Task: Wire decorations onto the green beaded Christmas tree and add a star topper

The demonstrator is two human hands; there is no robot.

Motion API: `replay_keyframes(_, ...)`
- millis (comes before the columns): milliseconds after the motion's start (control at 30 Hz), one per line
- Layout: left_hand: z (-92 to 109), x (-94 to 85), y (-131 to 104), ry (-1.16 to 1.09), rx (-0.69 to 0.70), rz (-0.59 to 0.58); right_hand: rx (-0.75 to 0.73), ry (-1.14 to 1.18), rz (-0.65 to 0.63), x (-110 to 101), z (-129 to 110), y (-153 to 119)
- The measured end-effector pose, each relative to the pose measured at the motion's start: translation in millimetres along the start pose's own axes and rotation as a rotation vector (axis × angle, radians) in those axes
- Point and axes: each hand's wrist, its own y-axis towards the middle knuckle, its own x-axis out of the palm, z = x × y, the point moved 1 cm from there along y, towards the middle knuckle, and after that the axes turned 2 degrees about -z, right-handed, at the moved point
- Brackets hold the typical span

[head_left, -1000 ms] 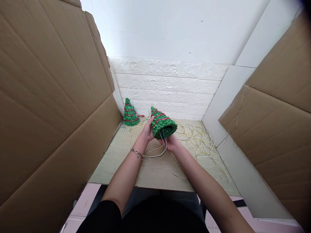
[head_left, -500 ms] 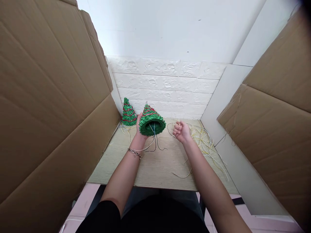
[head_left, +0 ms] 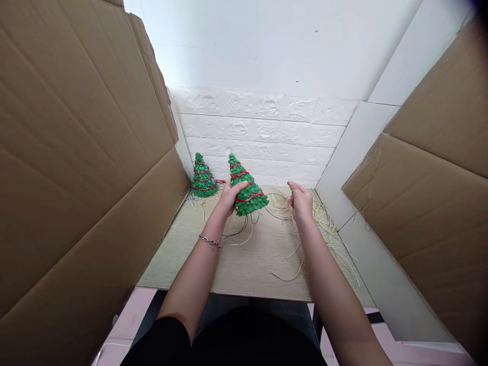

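My left hand (head_left: 229, 197) is wrapped round a small green model Christmas tree (head_left: 247, 187) with red garland, the thumb across its front. The tree leans, its tip up and to the left, and is held above the table. Thin black and white wires (head_left: 246, 230) hang from under its base, whose underside is hidden now. To the right of the tree, my right hand (head_left: 300, 199) is closed in a pinch, with the thin end of a wire (head_left: 288, 181) just showing at the fingertips. Most of that wire is hidden.
A second green tree (head_left: 204, 178) stands at the table's back left, with a small red object (head_left: 220, 181) beside it. Loose yellow and white wires (head_left: 324, 223) lie tangled on the right of the table (head_left: 251, 269). Cardboard walls (head_left: 95, 168) rise on both sides; white brick-pattern wall behind.
My left hand has turned the tree, so its decorated side shows instead of its hollow base. My right hand has moved slightly right, its fingertips turned upward.
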Motion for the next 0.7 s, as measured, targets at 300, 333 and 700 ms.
replay_keyframes(300,-9,3.3,-6,0.661,0.243,0.024,-0.427,-0.416,-0.142,19,-13,-30)
replay_keyframes(333,-9,4.9,-7,0.697,0.251,0.02,-0.465,-0.469,-0.182,20,-13,-33)
replay_keyframes(700,-8,13.5,-14,0.816,0.375,-0.026,-0.599,-0.732,-0.325,28,-10,-43)
